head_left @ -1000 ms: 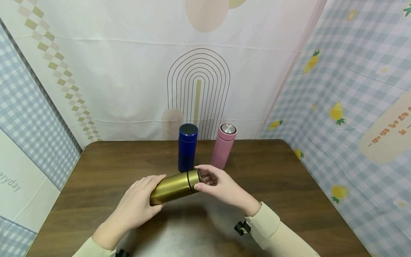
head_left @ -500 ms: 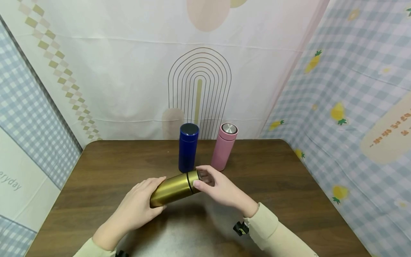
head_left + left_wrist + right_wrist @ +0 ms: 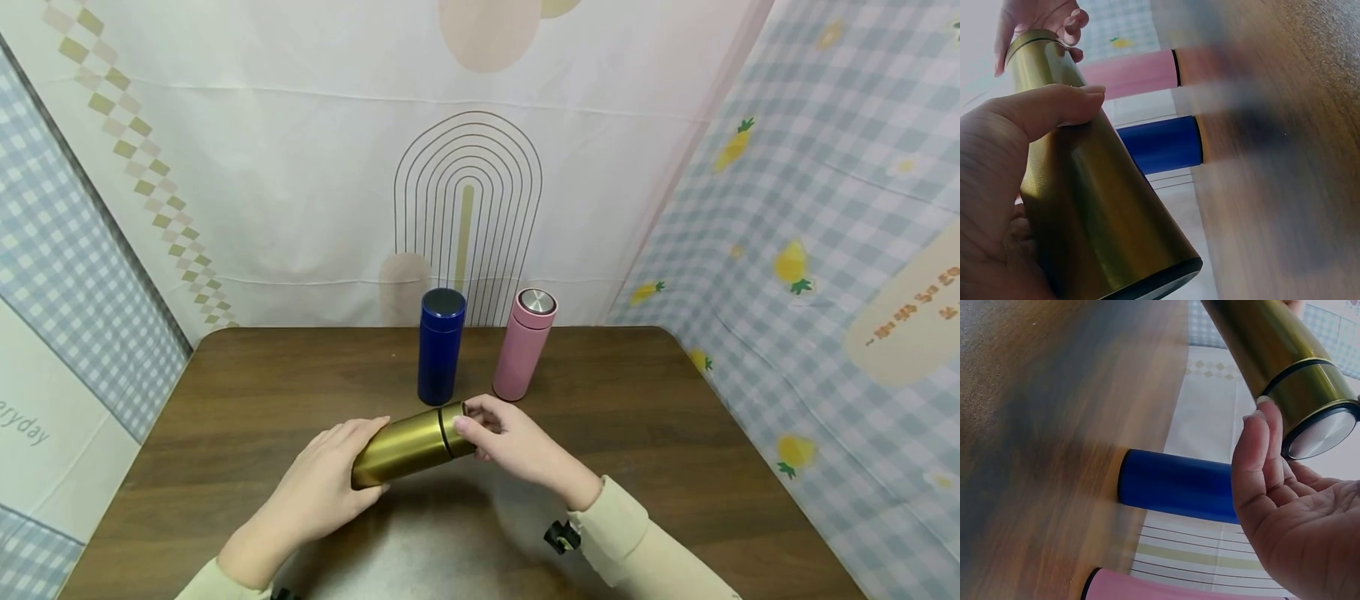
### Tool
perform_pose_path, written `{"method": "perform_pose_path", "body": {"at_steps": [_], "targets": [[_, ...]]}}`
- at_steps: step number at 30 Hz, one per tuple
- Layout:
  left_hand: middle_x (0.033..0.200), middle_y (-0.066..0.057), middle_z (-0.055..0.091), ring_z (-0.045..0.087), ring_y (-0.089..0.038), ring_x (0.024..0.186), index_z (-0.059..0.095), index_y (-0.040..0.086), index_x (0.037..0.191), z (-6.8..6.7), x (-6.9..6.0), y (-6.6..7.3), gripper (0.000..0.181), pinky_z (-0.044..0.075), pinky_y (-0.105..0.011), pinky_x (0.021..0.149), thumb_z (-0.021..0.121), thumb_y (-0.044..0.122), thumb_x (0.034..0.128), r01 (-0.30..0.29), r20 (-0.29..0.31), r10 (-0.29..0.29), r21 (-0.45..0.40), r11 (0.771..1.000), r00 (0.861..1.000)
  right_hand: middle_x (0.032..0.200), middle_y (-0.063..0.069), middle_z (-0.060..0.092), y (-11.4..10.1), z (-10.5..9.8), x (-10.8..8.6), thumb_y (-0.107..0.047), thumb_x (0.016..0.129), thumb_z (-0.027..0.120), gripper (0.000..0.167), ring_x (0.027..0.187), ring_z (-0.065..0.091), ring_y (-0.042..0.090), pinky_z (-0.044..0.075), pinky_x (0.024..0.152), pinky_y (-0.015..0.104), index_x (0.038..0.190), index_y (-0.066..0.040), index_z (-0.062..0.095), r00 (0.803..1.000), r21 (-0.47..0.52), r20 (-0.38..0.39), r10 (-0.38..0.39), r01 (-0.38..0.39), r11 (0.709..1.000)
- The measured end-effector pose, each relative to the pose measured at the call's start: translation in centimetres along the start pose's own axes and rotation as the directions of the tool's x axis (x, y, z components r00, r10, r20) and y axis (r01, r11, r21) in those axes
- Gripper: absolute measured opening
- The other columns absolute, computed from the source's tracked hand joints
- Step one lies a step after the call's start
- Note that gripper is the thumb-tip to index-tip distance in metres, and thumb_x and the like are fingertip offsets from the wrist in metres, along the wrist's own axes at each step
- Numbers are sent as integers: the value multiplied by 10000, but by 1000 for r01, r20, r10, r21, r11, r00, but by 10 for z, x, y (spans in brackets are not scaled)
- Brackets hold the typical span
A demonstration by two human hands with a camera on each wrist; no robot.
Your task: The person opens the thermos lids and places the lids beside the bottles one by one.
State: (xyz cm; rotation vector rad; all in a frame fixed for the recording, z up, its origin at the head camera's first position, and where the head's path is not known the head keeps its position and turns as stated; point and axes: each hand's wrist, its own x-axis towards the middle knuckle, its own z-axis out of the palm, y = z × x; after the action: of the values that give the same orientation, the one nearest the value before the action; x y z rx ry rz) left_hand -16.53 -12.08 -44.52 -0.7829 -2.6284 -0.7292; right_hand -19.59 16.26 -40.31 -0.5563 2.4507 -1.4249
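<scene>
A gold bottle (image 3: 405, 446) is held tilted above the table, its capped end toward the right. My left hand (image 3: 315, 483) grips its base end, and in the left wrist view the thumb of that hand (image 3: 1029, 125) lies across the gold body (image 3: 1097, 206). At the lid end, my right hand (image 3: 521, 442) has its thumb and fingers around the lid. The right wrist view shows curved fingers of that hand (image 3: 1304, 512) beside the gold lid (image 3: 1313, 394) with its silver disc top.
Behind the gold bottle, a blue bottle (image 3: 439, 354) and a pink bottle (image 3: 522, 350) stand upright on the wooden table (image 3: 285, 367). A patterned white cloth (image 3: 300, 183) hangs behind the table, and a checked cloth (image 3: 750, 275) hangs on the right.
The fingers of my right hand have bent in closer around the lid. The gold bottle and both hands have shifted slightly downward in the head view.
</scene>
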Motion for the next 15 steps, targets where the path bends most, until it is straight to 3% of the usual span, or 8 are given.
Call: {"method": "perform_pose_path", "body": {"at_steps": [7, 15], "targets": [[1191, -4, 596, 575, -217, 1052, 501, 141, 1378, -2, 1, 0, 833, 446, -456, 899, 868, 292, 646, -7, -10, 7, 16, 1000, 1000, 1010, 31, 634, 1, -2, 0, -340, 949, 621, 418, 886, 631, 199, 530, 760, 354, 1288, -114, 529, 998, 17, 36, -57, 57, 998], [1182, 13, 600, 579, -195, 1047, 513, 136, 1368, 2, -4, -2, 828, 455, -441, 895, 869, 301, 639, -1, 1, 1, 19, 1000, 1000, 1136, 62, 584, 1, -6, -7, -243, 906, 695, 586, 1043, 588, 203, 507, 874, 376, 1418, -234, 412, 980, 23, 140, -141, 140, 990]]}}
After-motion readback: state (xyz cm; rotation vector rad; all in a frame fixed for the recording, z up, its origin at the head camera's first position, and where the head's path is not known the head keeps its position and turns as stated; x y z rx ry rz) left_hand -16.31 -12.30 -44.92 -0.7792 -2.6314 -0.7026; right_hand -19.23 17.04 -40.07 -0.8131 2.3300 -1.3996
